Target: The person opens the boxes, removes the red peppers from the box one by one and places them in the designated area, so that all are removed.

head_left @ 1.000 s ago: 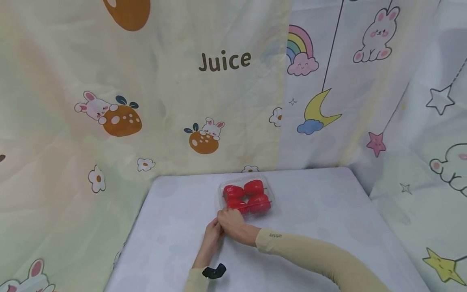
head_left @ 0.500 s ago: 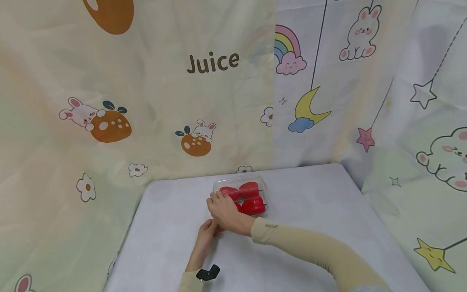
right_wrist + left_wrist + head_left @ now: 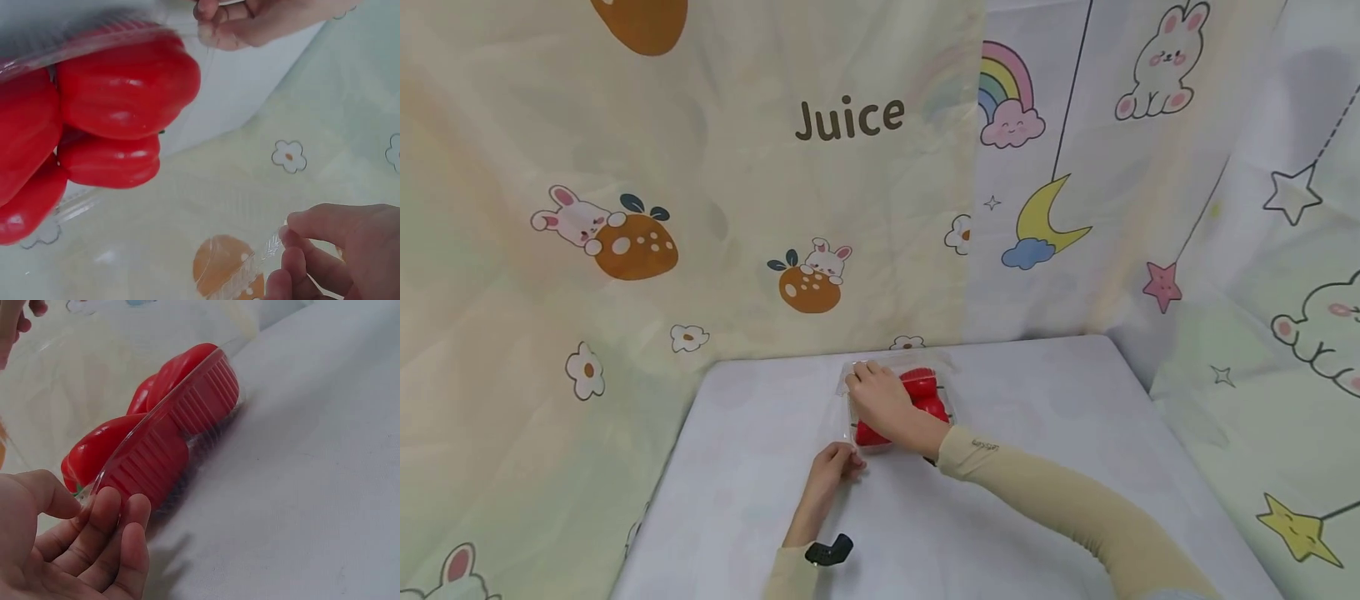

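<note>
A clear plastic clamshell box [image 3: 206, 400] holding several red bell peppers [image 3: 128, 87] sits on the white-covered table. My left hand [image 3: 835, 464] is at the near left corner of the box, where thumb and fingers pinch the rim in the left wrist view. Over the box reaches my right hand [image 3: 883, 400], covering some of the peppers in the head view. Thumb and fingers of this hand pinch the edge of the clear lid [image 3: 247, 275], which stands raised away from the peppers in the right wrist view.
The table [image 3: 1037, 417] ends at the back against a printed curtain [image 3: 737, 167] with rabbits, flowers and the word Juice. A black band [image 3: 829, 550] is on the left wrist.
My right hand has moved from beside the left hand up and away over the box, and the lid has swung open with it. The left hand has stayed at the near corner.
</note>
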The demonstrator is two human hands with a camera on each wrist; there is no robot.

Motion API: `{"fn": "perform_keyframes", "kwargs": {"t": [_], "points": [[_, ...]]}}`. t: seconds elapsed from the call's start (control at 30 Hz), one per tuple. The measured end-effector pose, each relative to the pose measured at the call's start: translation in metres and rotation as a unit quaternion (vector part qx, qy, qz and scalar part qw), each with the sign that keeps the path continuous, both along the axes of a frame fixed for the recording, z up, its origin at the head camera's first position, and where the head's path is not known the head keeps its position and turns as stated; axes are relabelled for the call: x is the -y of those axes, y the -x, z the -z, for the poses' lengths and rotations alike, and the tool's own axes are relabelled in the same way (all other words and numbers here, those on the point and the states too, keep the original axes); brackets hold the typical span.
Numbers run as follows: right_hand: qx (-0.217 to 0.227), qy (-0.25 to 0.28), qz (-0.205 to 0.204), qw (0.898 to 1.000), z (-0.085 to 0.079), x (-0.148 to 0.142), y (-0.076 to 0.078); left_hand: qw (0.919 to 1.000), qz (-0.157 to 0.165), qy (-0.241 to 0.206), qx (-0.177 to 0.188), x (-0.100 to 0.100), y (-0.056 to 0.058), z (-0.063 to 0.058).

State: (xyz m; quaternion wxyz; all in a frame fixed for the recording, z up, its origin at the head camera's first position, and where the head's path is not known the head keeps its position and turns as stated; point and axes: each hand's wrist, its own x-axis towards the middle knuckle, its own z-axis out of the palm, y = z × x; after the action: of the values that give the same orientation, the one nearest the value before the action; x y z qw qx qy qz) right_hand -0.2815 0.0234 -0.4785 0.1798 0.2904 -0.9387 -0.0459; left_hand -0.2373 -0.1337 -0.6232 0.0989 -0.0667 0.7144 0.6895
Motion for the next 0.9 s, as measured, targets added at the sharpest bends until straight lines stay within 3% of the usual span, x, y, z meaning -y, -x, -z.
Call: {"fn": "perform_keyframes", "kwargs": {"t": [0.13, 0.37, 0.53, 0.7, 0.9], "points": [[0.008, 0.015, 0.013, 1.0, -0.005, -0.01, 0.005, 0.9999, 0.008, 0.004, 0.011, 0.0, 0.001, -0.003], [0.021, 0.093, 0.012, 0.995, -0.012, -0.033, 0.01, 0.9994, 0.018, 0.006, 0.031, 0.002, 0.001, -0.009], [0.016, 0.134, 0.003, 0.991, -0.014, -0.053, 0.017, 0.9995, 0.011, -0.004, 0.031, 0.001, 0.0, -0.006], [0.042, 0.162, 0.025, 0.986, -0.019, -0.076, 0.022, 0.9995, 0.001, -0.003, 0.033, 0.001, 0.001, 0.0], [0.1, 0.229, 0.068, 0.966, -0.03, -0.105, 0.031, 0.9992, 0.001, -0.01, 0.04, 0.002, 0.004, 0.003]]}}
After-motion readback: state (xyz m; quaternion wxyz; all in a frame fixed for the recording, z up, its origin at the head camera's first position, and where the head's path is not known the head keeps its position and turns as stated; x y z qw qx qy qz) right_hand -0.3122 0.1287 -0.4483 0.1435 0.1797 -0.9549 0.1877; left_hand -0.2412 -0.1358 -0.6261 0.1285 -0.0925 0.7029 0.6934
